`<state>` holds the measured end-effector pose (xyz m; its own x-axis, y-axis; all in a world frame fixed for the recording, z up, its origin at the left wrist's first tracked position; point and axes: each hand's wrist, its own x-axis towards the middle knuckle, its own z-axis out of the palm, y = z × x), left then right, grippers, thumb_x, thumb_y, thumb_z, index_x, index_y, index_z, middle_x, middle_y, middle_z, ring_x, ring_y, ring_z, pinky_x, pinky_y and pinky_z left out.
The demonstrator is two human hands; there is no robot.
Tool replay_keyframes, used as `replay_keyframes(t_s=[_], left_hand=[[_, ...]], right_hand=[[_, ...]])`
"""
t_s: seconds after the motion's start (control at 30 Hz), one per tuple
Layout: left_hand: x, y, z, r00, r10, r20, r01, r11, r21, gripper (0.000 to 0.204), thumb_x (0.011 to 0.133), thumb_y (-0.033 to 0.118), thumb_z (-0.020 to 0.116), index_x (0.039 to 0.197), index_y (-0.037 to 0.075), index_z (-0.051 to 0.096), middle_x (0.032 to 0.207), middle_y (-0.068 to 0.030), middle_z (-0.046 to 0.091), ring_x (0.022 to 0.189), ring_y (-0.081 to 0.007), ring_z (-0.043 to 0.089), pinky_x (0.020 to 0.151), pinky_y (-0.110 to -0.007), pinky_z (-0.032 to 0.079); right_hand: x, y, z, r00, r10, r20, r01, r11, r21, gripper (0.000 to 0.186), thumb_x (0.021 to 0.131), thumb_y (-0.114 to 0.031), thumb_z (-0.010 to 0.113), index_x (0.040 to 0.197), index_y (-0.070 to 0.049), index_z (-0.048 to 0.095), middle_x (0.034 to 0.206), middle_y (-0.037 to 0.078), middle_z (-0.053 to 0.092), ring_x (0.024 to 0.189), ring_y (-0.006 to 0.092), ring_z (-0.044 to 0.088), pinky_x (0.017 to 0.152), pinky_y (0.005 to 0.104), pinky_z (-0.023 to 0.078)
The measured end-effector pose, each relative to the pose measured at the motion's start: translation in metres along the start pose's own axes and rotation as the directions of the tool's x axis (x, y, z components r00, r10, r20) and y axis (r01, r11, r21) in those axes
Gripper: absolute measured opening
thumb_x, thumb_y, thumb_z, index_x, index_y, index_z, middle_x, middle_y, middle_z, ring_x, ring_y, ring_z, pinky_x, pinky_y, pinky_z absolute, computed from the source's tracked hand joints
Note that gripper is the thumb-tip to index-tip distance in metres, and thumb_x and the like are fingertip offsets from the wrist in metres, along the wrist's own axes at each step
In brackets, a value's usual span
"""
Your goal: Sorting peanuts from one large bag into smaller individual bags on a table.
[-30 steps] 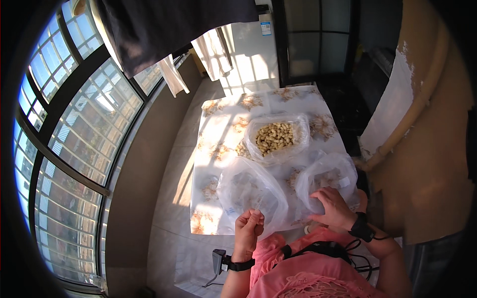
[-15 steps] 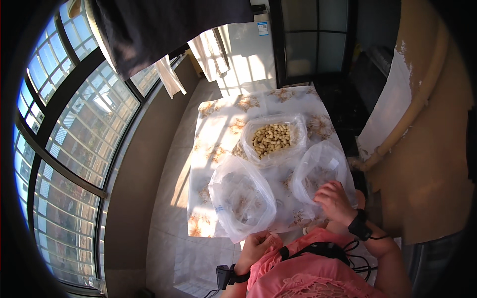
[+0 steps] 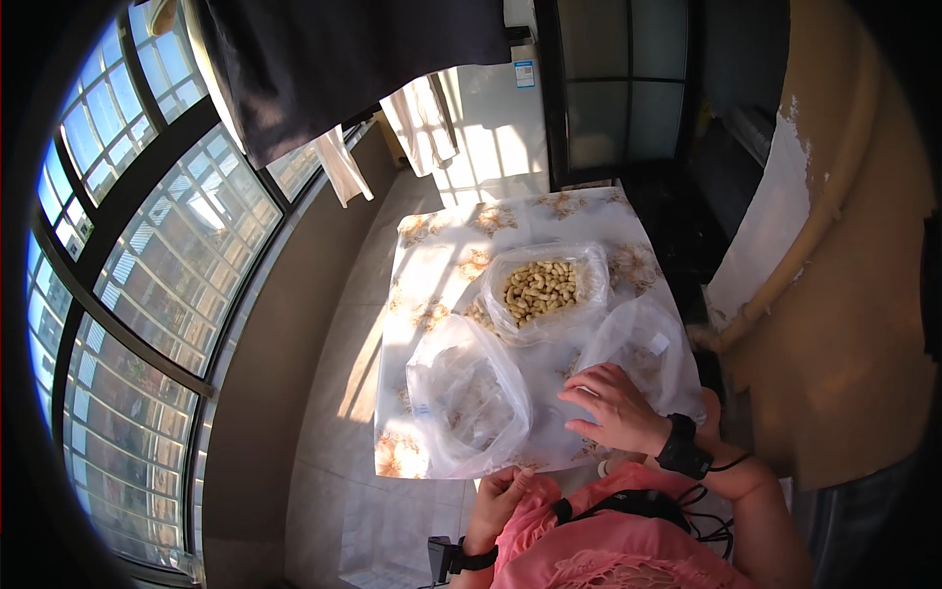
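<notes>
A clear plastic bag [image 3: 603, 287] full of unshelled peanuts [image 3: 538, 291] stands in the back middle of the flowered tablecloth [image 3: 437, 236]. In front lie two crumpled translucent bags, one on the left [image 3: 461, 393] with its mouth open, one on the right [image 3: 638, 344]. My right hand [image 3: 613, 412] hovers over the front of the right bag, fingers apart and loosely curved. My left hand [image 3: 500, 496] is closed at the near table edge, against my pink clothing [image 3: 608, 535]; what its fingertips grip is unclear.
A barred window [image 3: 162, 255] runs along the left. Dark cloth [image 3: 353, 59] and white garments [image 3: 412, 128] hang beyond the table. A pale appliance [image 3: 496, 128] and a dark glazed door [image 3: 628, 88] stand behind. A pipe [image 3: 775, 285] runs along the right wall.
My left hand has dropped from the left bag to the table edge. My right hand has moved leftward and its fingers have spread. The left bag sits slightly further left.
</notes>
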<state>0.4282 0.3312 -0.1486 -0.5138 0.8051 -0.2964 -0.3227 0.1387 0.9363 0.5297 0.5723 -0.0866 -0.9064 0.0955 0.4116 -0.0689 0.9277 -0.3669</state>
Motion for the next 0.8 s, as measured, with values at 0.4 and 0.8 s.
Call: replay_keyframes(t_s=[0.4, 0.8], left_hand=[[0.003, -0.008, -0.004, 0.993, -0.076, 0.096, 0.09, 0.985, -0.15, 0.024, 0.103, 0.023, 0.059, 0.101, 0.0, 0.064, 0.08, -0.0003, 0.068, 0.065, -0.0044, 0.057, 0.062, -0.019, 0.045], [0.007, -0.025, -0.016, 0.997, -0.049, 0.052, 0.057, 0.984, -0.167, 0.025, 0.101, 0.016, 0.058, 0.121, 0.0, 0.062, 0.097, -0.001, 0.071, 0.083, -0.0049, 0.064, 0.067, -0.017, 0.048]], right_hand=[[-0.021, 0.003, 0.0, 0.998, 0.061, -0.005, -0.061, 0.998, -0.025, 0.041, 0.073, -0.017, 0.079, 0.111, -0.009, 0.064, 0.123, 0.009, 0.055, 0.12, 0.0296, 0.05, 0.103, 0.0439, 0.038], [-0.045, 0.022, 0.0, 0.961, 0.274, -0.025, -0.275, 0.961, -0.022, 0.085, 0.073, -0.016, 0.08, 0.146, -0.006, 0.039, 0.141, 0.018, 0.041, 0.13, 0.0379, 0.043, 0.109, 0.0473, 0.036]])
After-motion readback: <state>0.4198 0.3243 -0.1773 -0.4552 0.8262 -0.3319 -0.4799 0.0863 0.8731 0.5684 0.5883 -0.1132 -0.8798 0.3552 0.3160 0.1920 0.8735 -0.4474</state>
